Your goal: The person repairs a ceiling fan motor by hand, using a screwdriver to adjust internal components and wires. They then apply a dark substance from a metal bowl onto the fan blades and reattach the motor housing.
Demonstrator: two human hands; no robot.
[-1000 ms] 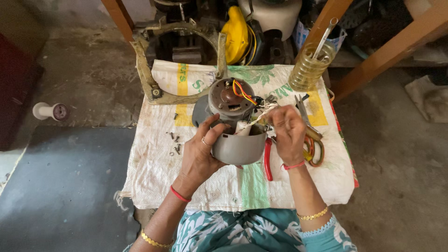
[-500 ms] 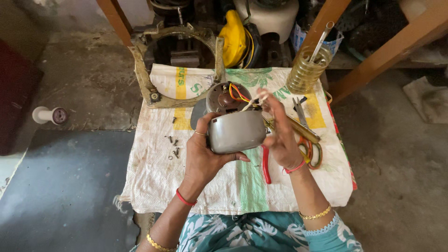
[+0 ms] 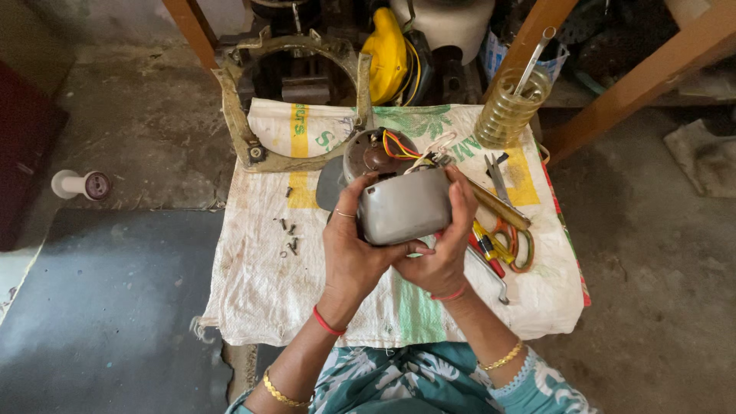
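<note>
Two hands, the left hand (image 3: 354, 257) and the right hand (image 3: 438, 257), are wrapped tight around the grey cover (image 3: 404, 205); it is best held level while the wires (image 3: 399, 146) are kept free.

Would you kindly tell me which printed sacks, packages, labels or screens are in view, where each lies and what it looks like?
Printed woven sack: spread flat under the tools and both hands, white with yellow bands and green print, a red edge at its right side.
Printed packet: at the top, behind the glass jar, blue and white, mostly hidden.
No screens or signs show.
</note>
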